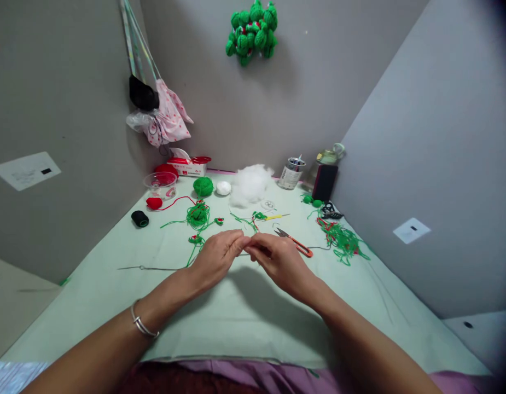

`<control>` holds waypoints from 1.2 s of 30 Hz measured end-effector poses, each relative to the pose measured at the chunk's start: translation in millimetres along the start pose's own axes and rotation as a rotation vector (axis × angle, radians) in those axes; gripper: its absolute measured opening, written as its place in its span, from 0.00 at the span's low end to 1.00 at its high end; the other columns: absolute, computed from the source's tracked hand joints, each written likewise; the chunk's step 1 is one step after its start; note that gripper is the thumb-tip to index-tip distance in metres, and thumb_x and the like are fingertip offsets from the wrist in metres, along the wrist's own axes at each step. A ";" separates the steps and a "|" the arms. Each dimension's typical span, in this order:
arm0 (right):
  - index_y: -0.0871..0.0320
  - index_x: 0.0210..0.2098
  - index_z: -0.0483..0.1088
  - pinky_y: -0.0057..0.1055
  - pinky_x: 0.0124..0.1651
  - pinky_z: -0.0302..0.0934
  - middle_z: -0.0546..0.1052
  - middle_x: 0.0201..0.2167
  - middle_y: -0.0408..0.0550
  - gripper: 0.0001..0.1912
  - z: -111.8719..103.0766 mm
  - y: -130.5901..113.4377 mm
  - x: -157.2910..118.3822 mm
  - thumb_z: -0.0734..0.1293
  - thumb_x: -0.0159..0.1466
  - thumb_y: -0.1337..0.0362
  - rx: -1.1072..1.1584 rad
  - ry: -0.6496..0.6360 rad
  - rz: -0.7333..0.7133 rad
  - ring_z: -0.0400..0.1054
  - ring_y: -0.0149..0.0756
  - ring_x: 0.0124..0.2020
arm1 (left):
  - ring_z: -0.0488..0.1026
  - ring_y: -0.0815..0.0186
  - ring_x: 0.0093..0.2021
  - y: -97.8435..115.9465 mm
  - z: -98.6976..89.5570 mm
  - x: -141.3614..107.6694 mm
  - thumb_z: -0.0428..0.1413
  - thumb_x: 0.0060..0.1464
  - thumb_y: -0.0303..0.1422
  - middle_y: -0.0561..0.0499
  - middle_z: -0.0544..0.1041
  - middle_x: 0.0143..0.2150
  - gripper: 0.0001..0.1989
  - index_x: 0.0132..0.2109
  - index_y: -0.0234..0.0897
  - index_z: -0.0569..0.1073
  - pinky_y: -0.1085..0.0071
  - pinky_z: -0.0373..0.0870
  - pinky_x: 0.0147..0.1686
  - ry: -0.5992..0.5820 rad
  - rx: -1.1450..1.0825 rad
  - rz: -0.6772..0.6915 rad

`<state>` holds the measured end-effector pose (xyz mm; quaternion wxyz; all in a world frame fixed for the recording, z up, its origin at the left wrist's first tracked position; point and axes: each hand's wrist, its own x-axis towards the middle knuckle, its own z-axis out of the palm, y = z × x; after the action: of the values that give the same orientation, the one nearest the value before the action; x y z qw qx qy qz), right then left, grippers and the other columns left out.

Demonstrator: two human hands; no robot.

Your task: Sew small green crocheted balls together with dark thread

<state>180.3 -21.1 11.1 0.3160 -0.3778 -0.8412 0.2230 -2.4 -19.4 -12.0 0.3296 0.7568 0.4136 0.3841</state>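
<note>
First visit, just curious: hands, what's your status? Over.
Left hand and right hand together at the fingertips. Anything pinched there: hidden. Orange-handled snips lying just beyond the right hand.

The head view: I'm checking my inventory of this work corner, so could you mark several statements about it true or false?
1. The left hand and right hand meet at the fingertips. True.
2. The orange-handled snips lie beside the black spool. False; the orange-handled snips lie by the right hand.
3. White stuffing sits right of the green yarn ball. True.
4. The silver bracelet circles the right forearm. False; it circles the left forearm.
</note>
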 end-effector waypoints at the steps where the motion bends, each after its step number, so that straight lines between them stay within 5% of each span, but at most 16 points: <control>1: 0.58 0.36 0.75 0.25 0.32 0.57 0.76 0.25 0.42 0.06 0.2 0.6 0.3 0.65 0.67 0.70 0.044 -0.006 0.030 0.66 0.28 0.25 | 0.61 0.66 0.30 -1.5 1.0 -0.7 0.42 0.68 0.44 0.55 0.63 0.27 0.21 0.28 0.38 0.62 0.69 0.56 0.34 0.010 -0.038 -0.010; 7: 0.59 0.33 0.75 0.25 0.30 0.57 0.76 0.25 0.43 0.07 -4.0 7.3 3.3 0.66 0.66 0.65 0.233 0.000 0.196 0.67 0.29 0.26 | 0.66 0.66 0.36 -7.4 0.1 -1.7 0.54 0.62 0.40 0.54 0.70 0.32 0.12 0.33 0.37 0.71 0.70 0.61 0.39 0.003 -0.344 -0.119; 11: 0.59 0.33 0.76 0.26 0.31 0.57 0.77 0.27 0.44 0.07 -9.9 16.3 4.6 0.67 0.65 0.64 0.250 -0.017 0.237 0.67 0.31 0.28 | 0.67 0.67 0.34 -9.4 2.1 -3.2 0.62 0.54 0.40 0.53 0.73 0.31 0.11 0.32 0.36 0.76 0.70 0.62 0.39 -0.059 -0.596 -0.317; 17: 0.59 0.34 0.74 0.27 0.33 0.59 0.76 0.27 0.45 0.10 9.4 20.2 0.9 0.62 0.68 0.66 0.141 0.077 0.119 0.67 0.31 0.28 | 0.70 0.67 0.37 -6.1 10.8 1.2 0.67 0.49 0.40 0.51 0.77 0.37 0.10 0.34 0.39 0.81 0.68 0.66 0.45 0.144 -0.955 -0.407; 21: 0.58 0.35 0.72 0.28 0.37 0.60 0.77 0.31 0.48 0.11 20.8 14.7 -2.9 0.59 0.70 0.68 0.014 0.111 -0.075 0.67 0.33 0.30 | 0.72 0.63 0.40 -10.1 12.8 7.7 0.63 0.55 0.38 0.49 0.78 0.35 0.08 0.34 0.39 0.82 0.66 0.66 0.47 0.287 -0.620 -0.199; 24: 0.58 0.35 0.72 0.28 0.35 0.59 0.75 0.29 0.46 0.09 13.2 10.9 -2.7 0.61 0.70 0.67 0.032 0.113 -0.026 0.66 0.32 0.29 | 0.72 0.62 0.42 -17.8 9.2 6.6 0.60 0.59 0.34 0.48 0.78 0.36 0.07 0.37 0.40 0.82 0.65 0.66 0.46 0.321 -0.212 0.041; 27: 0.58 0.34 0.73 0.27 0.33 0.57 0.75 0.27 0.44 0.08 2.4 11.0 -1.0 0.64 0.69 0.67 0.075 0.109 0.063 0.64 0.31 0.28 | 0.72 0.62 0.39 -23.4 4.9 1.8 0.58 0.61 0.32 0.49 0.78 0.36 0.07 0.40 0.41 0.82 0.64 0.65 0.44 0.229 -0.023 0.181; 36: 0.59 0.32 0.74 0.27 0.33 0.56 0.76 0.28 0.44 0.09 2.3 14.4 0.4 0.64 0.67 0.67 0.167 0.041 0.120 0.65 0.30 0.29 | 0.70 0.63 0.37 -18.2 5.7 -1.0 0.65 0.52 0.32 0.53 0.73 0.31 0.06 0.29 0.39 0.76 0.66 0.64 0.43 0.260 -0.169 -0.024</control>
<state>185.7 -12.3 0.8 0.3496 -0.4043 -0.7889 0.3033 -4.7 -13.3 -29.9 0.3403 0.6654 0.4280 0.5082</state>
